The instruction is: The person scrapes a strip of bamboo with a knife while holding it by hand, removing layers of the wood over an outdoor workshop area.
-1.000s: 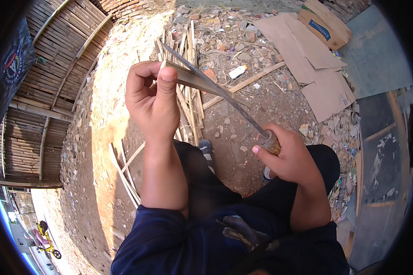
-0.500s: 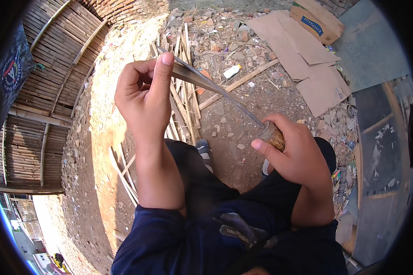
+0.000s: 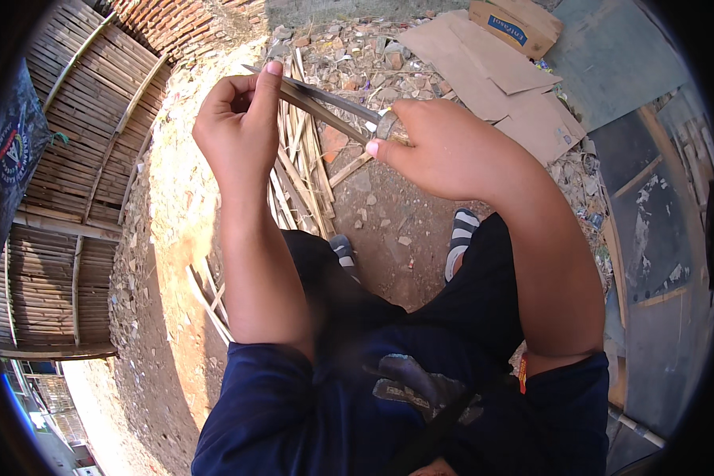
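A knife with a long, narrow grey blade is gripped by its wooden handle in my right hand, the fingers wrapped round it. My left hand is closed, thumb against fingers, pinching the far end of a thin bamboo strip. Along the strip's upper side lies the blade, its tip passing beyond my left thumb. The strip's near end reaches close to my right thumb. My left fingers partly hide the strip's held end.
A pile of split bamboo strips lies ahead on the ground, with more strips at left. Rubble, flattened cardboard and a cardboard box are beyond. Bamboo panels stand at left, dark boards at right.
My right hand has moved up and left with the knife, bringing its handle near my left hand. The blade now lies closer along the strip. My left hand has shifted slightly upward.
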{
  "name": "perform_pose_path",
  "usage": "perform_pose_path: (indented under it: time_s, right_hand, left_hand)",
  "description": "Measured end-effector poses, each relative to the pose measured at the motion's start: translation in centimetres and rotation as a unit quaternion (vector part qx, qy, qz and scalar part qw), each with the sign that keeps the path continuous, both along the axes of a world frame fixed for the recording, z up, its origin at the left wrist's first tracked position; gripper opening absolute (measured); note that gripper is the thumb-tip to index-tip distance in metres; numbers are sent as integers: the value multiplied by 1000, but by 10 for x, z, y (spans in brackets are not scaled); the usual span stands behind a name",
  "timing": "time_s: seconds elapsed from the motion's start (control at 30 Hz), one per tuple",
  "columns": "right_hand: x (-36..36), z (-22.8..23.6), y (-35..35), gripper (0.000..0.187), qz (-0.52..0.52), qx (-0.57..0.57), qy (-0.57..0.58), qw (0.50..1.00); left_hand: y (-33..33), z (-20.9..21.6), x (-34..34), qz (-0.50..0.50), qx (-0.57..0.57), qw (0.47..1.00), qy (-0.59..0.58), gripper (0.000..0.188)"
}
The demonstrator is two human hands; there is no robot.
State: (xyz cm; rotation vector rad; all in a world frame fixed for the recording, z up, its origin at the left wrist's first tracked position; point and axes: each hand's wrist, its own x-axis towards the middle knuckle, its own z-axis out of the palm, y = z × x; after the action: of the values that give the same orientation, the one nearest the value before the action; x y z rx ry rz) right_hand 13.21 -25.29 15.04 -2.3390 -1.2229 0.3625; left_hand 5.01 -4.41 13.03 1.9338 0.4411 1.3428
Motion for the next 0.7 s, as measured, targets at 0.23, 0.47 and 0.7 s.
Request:
perform_pose_path:
  time_s: [0.23,0.47,0.7]
  right_hand:
    - [4,-44,-16,49,-25,-156,2,987]
    - [36,-152,-37,57,-104,-132,31,985]
    - [39,-130,-12,67,-193,191,69,960]
  left_hand:
    - [22,-2,-23,62,18,997,50,29]
    - [5,-3,-31,43,1,996,84,29]
    - [21,-11,-52,19,31,994,103,29]
